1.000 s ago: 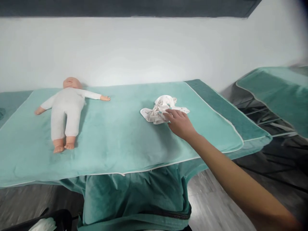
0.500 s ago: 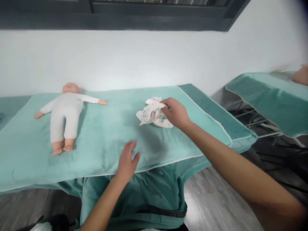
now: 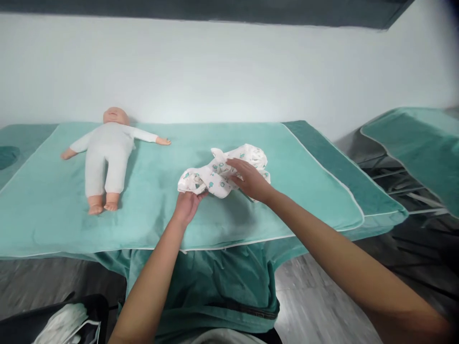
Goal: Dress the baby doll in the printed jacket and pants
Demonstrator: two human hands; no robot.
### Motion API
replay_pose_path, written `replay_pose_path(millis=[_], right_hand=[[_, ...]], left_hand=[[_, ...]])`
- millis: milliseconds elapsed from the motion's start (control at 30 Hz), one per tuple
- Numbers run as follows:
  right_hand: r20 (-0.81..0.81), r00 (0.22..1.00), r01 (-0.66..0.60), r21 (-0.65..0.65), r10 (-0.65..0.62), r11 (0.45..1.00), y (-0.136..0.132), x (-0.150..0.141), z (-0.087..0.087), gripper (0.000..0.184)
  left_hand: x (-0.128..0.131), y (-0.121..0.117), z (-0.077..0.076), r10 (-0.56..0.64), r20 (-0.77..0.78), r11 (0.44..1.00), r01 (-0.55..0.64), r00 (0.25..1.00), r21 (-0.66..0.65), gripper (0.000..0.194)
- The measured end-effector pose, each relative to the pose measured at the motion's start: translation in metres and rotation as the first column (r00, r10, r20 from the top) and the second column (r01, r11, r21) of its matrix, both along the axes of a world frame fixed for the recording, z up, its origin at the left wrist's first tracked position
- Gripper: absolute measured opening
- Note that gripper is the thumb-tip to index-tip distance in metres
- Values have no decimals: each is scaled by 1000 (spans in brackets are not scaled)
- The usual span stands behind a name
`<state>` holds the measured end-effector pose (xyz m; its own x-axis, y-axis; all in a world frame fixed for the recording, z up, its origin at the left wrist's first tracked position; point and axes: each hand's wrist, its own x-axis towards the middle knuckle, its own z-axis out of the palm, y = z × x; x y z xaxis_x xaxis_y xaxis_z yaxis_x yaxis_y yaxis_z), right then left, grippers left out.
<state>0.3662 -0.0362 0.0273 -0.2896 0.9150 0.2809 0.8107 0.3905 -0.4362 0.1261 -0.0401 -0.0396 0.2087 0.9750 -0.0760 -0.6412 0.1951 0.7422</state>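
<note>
Some crumpled, printed cloth (image 3: 217, 181) touches right hand (image 3: 251, 180), spread, and left hand (image 3: 188, 205), grip unclear.

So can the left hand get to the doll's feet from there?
Probably yes. The left hand looks near enough to the doll's feet, and only flat green cover lies between them. But its fingers are tucked under the patterned cloth, so it would have to leave that first.
</note>
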Motion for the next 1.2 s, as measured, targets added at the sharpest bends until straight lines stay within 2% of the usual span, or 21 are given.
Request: replay_pose_path(millis=[67, 100, 200, 333, 467, 533, 633, 733, 867, 1000, 1100, 1167, 1200], right_hand=[[191, 963, 189, 24, -191, 982, 6, 18, -24, 54], [249, 938, 242, 26, -241, 970, 7, 26, -33, 54], [334, 897, 291, 47, -289, 956, 7, 43, -46, 50], [305, 913, 279, 18, -271, 960, 8, 57, -43, 49], [180, 957, 253, -143, -227, 957, 10, 73, -38, 62], [154, 957, 272, -194, -244, 943, 9, 79, -35, 70], [183, 944, 308, -180, -275, 934, 0, 83, -31, 73], [233, 896, 412, -111, -379, 905, -14, 83, -28, 77], [244, 809, 562, -57, -535, 825, -35, 82, -28, 84], [326, 761, 590, 9, -560, 807, -45, 81, -30, 66], [347, 698, 642, 84, -626, 762, -46, 89, -30, 56], [372, 663, 678, 70, -649, 732, -47, 99, -29, 50], [408, 661, 679, 33, -629, 734, -49, 104, -29, 49]], left_hand=[[-4, -1, 2, -8, 85, 999, 11, 996, -40, 49], [-6, -3, 3, -3, 116, 998, 9, 993, -55, 48], [-6, -5, 6, 12, 176, 997, 2, 984, -80, 47], [-7, -5, 5, 7, 211, 996, 13, 977, -92, 44], [-10, -2, 4, 18, 273, 995, 11, 962, -101, 42], [-14, -1, 6, 54, 305, 993, -18, 951, -120, 46], [-26, 1, 8, 138, 327, 980, -81, 935, -183, 50], [-47, 4, 6, 206, 297, 967, -148, 932, -207, 48], [-74, 4, 0, 270, 224, 962, -251, 936, -111, 35], [-84, 1, 0, 313, 131, 950, -310, 941, -42, 29], [-96, 0, 5, 387, 98, 922, -387, 917, -26, 33], [-111, -2, 7, 459, 13, 888, -459, 888, 15, 34], [-119, -4, 8, 519, -82, 855, -517, 851, 53, 35]])
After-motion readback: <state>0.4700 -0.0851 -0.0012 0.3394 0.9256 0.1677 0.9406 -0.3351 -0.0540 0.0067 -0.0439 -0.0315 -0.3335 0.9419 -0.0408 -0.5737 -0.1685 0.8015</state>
